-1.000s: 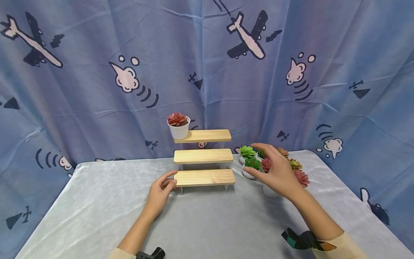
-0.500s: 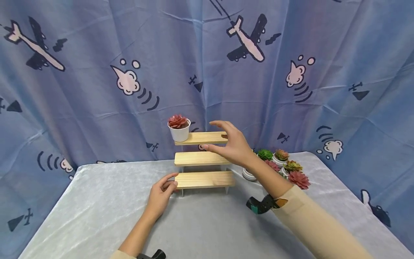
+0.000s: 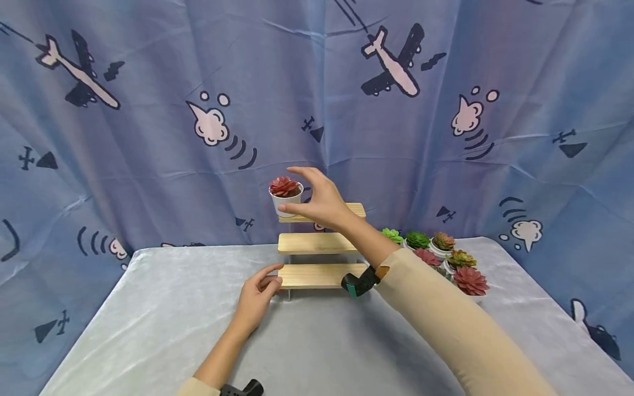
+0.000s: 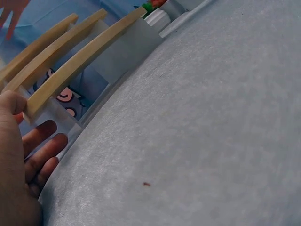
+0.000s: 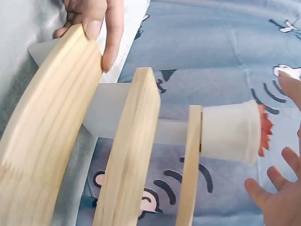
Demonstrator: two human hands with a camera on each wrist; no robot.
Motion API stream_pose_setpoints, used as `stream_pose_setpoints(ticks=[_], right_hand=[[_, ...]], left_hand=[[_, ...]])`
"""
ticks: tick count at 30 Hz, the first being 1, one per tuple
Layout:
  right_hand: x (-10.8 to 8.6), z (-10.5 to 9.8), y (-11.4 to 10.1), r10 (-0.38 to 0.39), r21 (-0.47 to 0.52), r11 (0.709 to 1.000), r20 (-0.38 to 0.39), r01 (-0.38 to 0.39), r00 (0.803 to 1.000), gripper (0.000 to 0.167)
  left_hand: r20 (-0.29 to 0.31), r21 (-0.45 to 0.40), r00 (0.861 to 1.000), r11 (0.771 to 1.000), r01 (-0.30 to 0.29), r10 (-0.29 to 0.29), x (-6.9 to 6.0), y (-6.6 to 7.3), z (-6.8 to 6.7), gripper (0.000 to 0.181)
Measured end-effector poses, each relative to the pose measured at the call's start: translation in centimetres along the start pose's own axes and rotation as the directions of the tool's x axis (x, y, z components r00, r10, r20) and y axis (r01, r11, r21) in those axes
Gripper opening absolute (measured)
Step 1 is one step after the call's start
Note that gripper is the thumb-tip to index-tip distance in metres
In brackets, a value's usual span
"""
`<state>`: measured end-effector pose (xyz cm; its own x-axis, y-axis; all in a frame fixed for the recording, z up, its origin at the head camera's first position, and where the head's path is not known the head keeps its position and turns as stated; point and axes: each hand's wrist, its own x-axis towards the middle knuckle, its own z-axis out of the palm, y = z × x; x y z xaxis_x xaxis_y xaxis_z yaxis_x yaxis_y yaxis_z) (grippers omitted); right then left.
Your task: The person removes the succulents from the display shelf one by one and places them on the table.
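Note:
A three-step wooden display stand with clear supports stands on the table. My left hand pinches the left end of its lowest step, thumb at the front, as the left wrist view also shows on the wooden step. On the top step's left end sits a white pot with a red artificial succulent. Beside this pot is my right hand, fingers and thumb spread apart, holding nothing. In the head view the thumb overlaps the pot; the right wrist view shows a gap between the fingers and it.
Several potted succulents, including a red one and a green one, are grouped right of the stand, partly behind my right sleeve. A pale cloth covers the table. A blue printed curtain hangs behind.
My right hand has moved left and up from the grouped succulents to the pot on the top step, fingers spread throughout. The left hand keeps its hold; the view has shifted slightly.

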<state>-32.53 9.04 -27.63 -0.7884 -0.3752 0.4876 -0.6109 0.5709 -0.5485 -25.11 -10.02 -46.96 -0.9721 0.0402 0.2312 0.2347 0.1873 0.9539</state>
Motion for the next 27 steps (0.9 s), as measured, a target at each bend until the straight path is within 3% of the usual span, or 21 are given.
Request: stream_pose_setpoints(ticks=[8,13,21,27], right_hand=[[2.0,2.7,0.3,0.006,0.008,1.0,0.009,-0.006,1.0,0.072],[2.3,3.9,0.7,0.023,-0.018,1.0,-0.022,-0.024,0.999,0.058],[1.4,3.7,1.1,0.012,0.004,1.0,-0.1,-0.012,0.995,0.049],[-0.6,2.2,1.1,-0.001,0.031,0.999,-0.142,0.005,0.99,0.051]], left_hand=[[-0.009,-0.011,1.0,1.0,-0.015,0.015,-0.1,-0.2,0.2,0.033],[-0.007,-0.026,1.0,1.0,-0.009,0.009,-0.1,-0.2,0.3,0.033],[-0.013,-0.024,1.0,1.0,-0.012,0.011,-0.1,0.0,0.3,0.033],[-0.01,-0.006,1.0,1.0,-0.002,0.002,-0.2,0.2,0.0,0.033]])
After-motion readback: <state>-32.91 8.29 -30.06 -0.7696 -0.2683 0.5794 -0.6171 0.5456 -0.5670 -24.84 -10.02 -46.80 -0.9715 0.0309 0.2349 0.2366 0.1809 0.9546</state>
